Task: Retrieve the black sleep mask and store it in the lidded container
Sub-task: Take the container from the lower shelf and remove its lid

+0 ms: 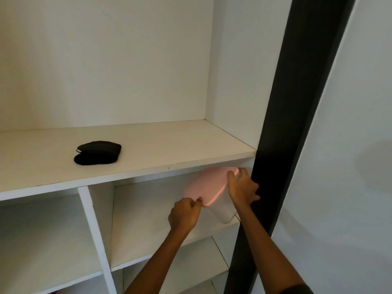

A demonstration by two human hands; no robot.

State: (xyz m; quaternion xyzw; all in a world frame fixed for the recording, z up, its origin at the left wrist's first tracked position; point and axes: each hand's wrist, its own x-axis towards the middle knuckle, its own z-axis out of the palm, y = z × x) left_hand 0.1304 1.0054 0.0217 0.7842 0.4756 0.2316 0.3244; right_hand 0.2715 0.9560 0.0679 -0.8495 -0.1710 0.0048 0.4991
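A black sleep mask [98, 152] lies folded on the upper white shelf [169, 149], left of centre, with nothing touching it. Below that shelf, in the right compartment, a clear container [226, 211] with a pink lid [212, 185] is tilted. My left hand [185, 215] pinches the lid's near left edge. My right hand [242, 187] grips the lid's far right corner and the container's side. Part of the container body is hidden behind my right hand.
A black vertical door frame [282, 124] stands just right of the container. A white divider [93, 230] separates the lower compartments. More white shelves [169, 251] sit below. A grey wall [350, 166] is at the right.
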